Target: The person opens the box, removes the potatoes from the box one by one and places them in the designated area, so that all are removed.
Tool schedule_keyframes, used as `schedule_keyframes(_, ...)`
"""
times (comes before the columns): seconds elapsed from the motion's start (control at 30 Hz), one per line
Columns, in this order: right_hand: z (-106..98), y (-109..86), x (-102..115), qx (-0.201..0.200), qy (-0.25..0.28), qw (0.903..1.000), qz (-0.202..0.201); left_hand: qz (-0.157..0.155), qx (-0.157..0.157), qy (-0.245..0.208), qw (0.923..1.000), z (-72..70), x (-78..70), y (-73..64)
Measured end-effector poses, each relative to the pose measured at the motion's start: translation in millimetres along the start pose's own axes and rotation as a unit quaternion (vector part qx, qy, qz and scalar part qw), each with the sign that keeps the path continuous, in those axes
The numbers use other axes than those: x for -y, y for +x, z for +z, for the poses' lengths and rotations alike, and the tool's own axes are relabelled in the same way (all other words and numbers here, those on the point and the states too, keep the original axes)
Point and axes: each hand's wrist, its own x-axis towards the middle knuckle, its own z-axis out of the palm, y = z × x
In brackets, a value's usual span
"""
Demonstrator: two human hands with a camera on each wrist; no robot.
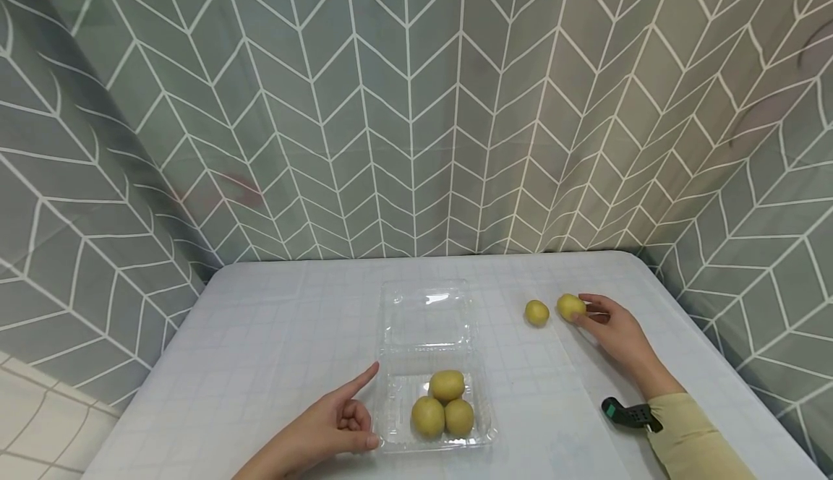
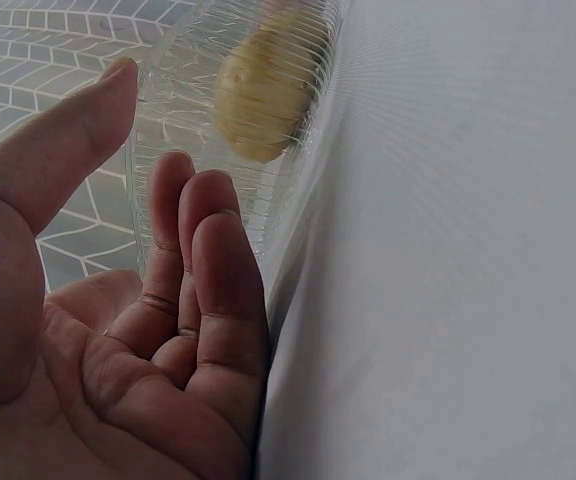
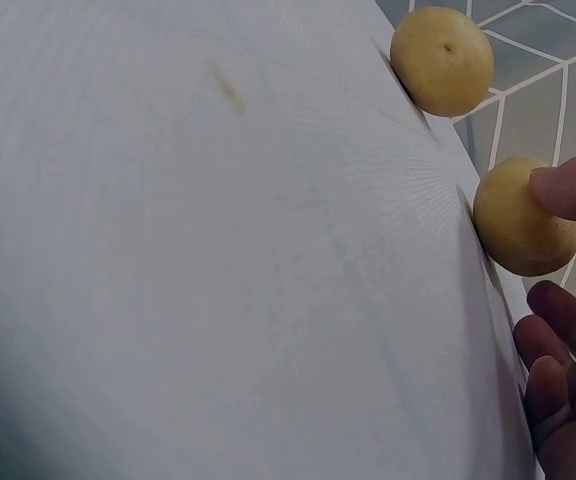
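My right hand (image 1: 618, 334) holds a round yellow fruit (image 1: 568, 306) at the back right of the table, its thumb and fingertips on the fruit's side. In the right wrist view, the thumb presses on this fruit (image 3: 521, 220) while the lower fingers curl below it. A second yellow fruit (image 1: 536, 313) lies just to the left. My left hand (image 1: 325, 422) rests beside a clear plastic clamshell box (image 1: 395, 415), index finger and thumb extended at its left edge and the other fingers loosely bent. Three yellow fruits (image 1: 428, 418) sit in the box's base.
The box's transparent lid (image 1: 426, 317) lies folded back, away from me. A white cloth covers the table (image 1: 293, 321). Patterned grey curtains (image 1: 410, 118) hang behind the table and along both sides. A black band (image 1: 628, 413) is on my right wrist.
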Motion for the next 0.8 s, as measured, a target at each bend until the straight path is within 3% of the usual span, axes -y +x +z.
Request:
schedule_keyframes(0.53, -5, -2.5, 4, -0.008, -0.012, 0.9999, 0.007, 0.01, 0.004, 0.008, 0.9999, -1.1, 1.4, 0.7)
schedule_keyframes(0.8, -17, -9.8, 23, -0.054, -0.047, 0.9952, -0.067, 0.011, 0.005, 0.006, 0.9999, -1.0, 2.6, 1.1)
